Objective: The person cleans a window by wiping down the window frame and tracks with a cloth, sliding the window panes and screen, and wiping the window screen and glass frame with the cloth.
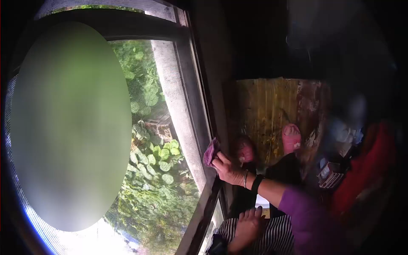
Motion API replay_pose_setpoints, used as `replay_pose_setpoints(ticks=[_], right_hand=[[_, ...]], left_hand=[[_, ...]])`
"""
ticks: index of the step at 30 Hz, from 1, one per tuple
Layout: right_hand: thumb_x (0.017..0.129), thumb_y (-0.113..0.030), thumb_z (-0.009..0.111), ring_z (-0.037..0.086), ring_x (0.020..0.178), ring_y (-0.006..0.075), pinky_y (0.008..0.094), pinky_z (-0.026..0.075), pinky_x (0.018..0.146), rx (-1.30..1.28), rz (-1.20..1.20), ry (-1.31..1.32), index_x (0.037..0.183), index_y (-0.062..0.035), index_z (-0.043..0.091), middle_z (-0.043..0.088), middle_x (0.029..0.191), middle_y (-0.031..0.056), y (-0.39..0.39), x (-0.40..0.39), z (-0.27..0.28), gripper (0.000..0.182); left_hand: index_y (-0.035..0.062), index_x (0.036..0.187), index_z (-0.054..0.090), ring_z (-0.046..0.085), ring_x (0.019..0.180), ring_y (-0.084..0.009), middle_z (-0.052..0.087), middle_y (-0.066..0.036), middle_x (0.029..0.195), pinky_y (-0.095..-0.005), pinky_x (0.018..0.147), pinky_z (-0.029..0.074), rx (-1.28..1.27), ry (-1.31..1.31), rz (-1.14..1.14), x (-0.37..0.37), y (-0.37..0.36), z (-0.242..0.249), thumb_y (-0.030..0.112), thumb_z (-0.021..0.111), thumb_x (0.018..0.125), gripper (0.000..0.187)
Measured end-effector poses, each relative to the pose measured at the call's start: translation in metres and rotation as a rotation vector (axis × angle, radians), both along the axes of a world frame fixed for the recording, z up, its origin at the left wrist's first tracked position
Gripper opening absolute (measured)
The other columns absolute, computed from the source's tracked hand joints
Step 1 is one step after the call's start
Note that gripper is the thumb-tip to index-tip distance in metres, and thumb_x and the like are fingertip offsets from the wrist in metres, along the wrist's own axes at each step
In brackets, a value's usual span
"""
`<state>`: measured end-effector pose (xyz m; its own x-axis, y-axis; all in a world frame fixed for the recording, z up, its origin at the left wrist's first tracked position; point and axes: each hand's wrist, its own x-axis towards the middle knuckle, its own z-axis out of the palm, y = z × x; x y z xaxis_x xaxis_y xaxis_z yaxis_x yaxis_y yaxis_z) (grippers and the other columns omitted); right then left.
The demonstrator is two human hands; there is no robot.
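Purple cloth [211,151] clenched in right hand [227,169] against window frame [187,127], left hand [247,225] released on striped fabric [272,238].

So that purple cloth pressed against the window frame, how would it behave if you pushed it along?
The purple cloth looks bunched and crumpled under the right hand, so it is probably soft and floppy, not stiff. It seems light for its size. Pushed along the window frame, it would likely drag and fold rather than slide cleanly.

green leaves [159,153] beyond screen | pink slippers [291,137] on worn floor [267,106] | red bag [369,165]
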<state>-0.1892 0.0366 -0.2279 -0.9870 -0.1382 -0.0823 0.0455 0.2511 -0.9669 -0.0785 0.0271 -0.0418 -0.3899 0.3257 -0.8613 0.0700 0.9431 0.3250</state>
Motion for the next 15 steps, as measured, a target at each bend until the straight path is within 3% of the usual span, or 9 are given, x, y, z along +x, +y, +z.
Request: replay_pose_setpoints(ticks=[3,4,5,7,8,9,10,11,15], right_hand=[[0.085,-0.010,0.055,0.058,0.090,0.0365,0.0370,0.047,0.074,-0.184,-0.478,-0.033,0.100,0.0033,0.055,0.056,0.096,0.0219,0.029,-0.065,0.002,0.020],[0.087,-0.015,0.056,0.062,0.078,0.0299,0.0340,0.047,0.070,-0.260,-0.627,-0.098,0.105,0.0054,0.054,0.059,0.086,0.0204,0.048,-0.113,0.001,0.027],[0.087,-0.017,0.058,0.061,0.071,0.0217,0.0314,0.047,0.066,-0.147,-0.818,0.055,0.109,0.0040,0.053,0.060,0.080,0.0159,0.058,-0.163,-0.019,0.030],[0.087,-0.016,0.057,0.059,0.071,0.0178,0.0287,0.046,0.066,-0.260,-0.906,0.268,0.109,-0.0001,0.053,0.062,0.080,0.0104,0.079,-0.262,-0.068,0.027],[0.081,-0.016,0.056,0.060,0.082,0.0350,0.0382,0.048,0.072,-0.607,-0.792,0.141,0.103,0.0000,0.055,0.062,0.086,0.0200,0.084,-0.287,-0.065,0.027],[0.082,-0.022,0.054,0.059,0.080,0.0361,0.0414,0.048,0.070,-0.090,-0.826,0.137,0.091,-0.0034,0.056,0.061,0.083,0.0190,0.065,-0.319,-0.093,0.021],[0.082,-0.028,0.053,0.058,0.078,0.0371,0.0445,0.047,0.068,0.088,-0.796,0.097,0.084,-0.0061,0.054,0.060,0.079,0.0191,0.042,-0.327,-0.096,0.022],[0.083,-0.024,0.052,0.057,0.079,0.0380,0.0448,0.046,0.070,0.005,-1.007,0.144,0.087,-0.0060,0.053,0.059,0.080,0.0200,0.018,-0.333,-0.108,0.019],[0.084,-0.016,0.054,0.054,0.083,0.0392,0.0437,0.044,0.073,-0.181,-0.827,-0.238,0.095,-0.0007,0.051,0.057,0.092,0.0234,-0.006,-0.189,-0.064,0.019]], left_hand=[[0.0039,0.116,0.048,0.056,0.090,-0.0249,0.057,-0.011,0.093,-0.0385,0.077,0.042,0.007,0.002,0.008,0.009,-0.003,-0.002,0.024,0.055,0.082,0.040],[0.0040,0.115,0.049,0.056,0.090,-0.0249,0.057,-0.011,0.094,-0.0389,0.077,0.042,0.006,-0.003,-0.002,0.013,-0.006,0.000,0.026,0.055,0.083,0.039],[0.0040,0.115,0.049,0.056,0.090,-0.0249,0.057,-0.011,0.094,-0.0389,0.077,0.042,0.002,-0.010,-0.008,0.018,-0.008,0.001,0.026,0.055,0.083,0.039],[0.0039,0.115,0.049,0.056,0.092,-0.0255,0.057,-0.012,0.097,-0.0400,0.077,0.042,0.001,-0.083,-0.024,0.027,-0.011,-0.001,0.027,0.053,0.084,0.038],[0.0038,0.115,0.048,0.056,0.093,-0.0255,0.057,-0.012,0.098,-0.0400,0.077,0.042,-0.005,-0.103,-0.039,0.028,-0.010,0.000,0.027,0.053,0.084,0.039],[0.0038,0.115,0.048,0.056,0.093,-0.0255,0.057,-0.012,0.098,-0.0400,0.077,0.042,-0.016,-0.114,-0.048,0.028,-0.011,0.001,0.027,0.053,0.084,0.039],[0.0038,0.115,0.048,0.056,0.093,-0.0255,0.057,-0.012,0.098,-0.0401,0.077,0.042,-0.025,-0.126,-0.054,0.029,-0.012,0.002,0.027,0.053,0.084,0.039],[0.0037,0.116,0.048,0.056,0.093,-0.0255,0.057,-0.012,0.098,-0.0401,0.077,0.042,-0.032,-0.135,-0.057,0.029,-0.013,0.003,0.027,0.053,0.084,0.039],[0.0035,0.117,0.048,0.056,0.094,-0.0255,0.058,-0.012,0.099,-0.0402,0.077,0.042,-0.046,-0.143,-0.075,0.024,-0.013,0.004,0.027,0.053,0.085,0.040]])
